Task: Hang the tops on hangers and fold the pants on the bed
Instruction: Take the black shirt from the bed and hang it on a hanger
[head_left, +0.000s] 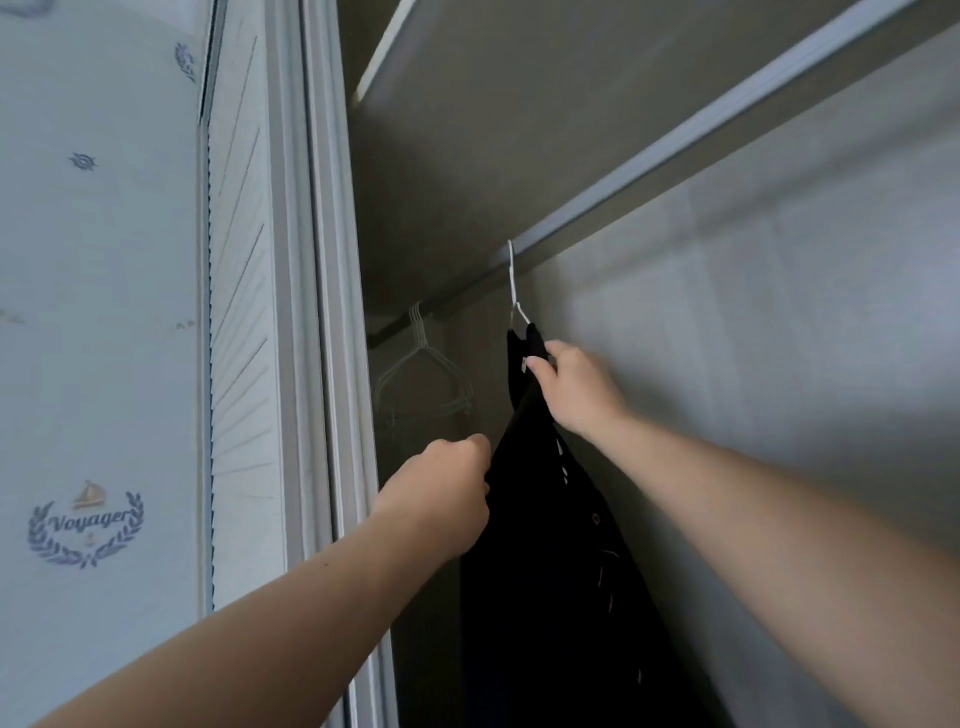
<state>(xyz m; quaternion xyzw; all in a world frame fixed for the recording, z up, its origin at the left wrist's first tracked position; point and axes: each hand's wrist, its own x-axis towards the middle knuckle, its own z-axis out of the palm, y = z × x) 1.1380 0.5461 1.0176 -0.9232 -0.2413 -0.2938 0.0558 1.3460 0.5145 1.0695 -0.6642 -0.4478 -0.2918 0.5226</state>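
Black top (550, 545) hangs inside the closet on a white hanger (514, 283), with the hook over the rail (675, 150). Right hand (576, 387) pinches the fabric right up at the hanger's shoulder, fingers curled. Left hand (441, 493) has a closed fist round the top's front edge lower down. Lots of bare rail on both sides; a bunch of empty hangers (423, 364) sits well apart at the far left end, near the door frame (311, 312). A shelf (467, 104) runs above the rail, with a plain wall (779, 312) behind. Pale wallpaper (88, 312) with a "Voyager" crest is off to the left.
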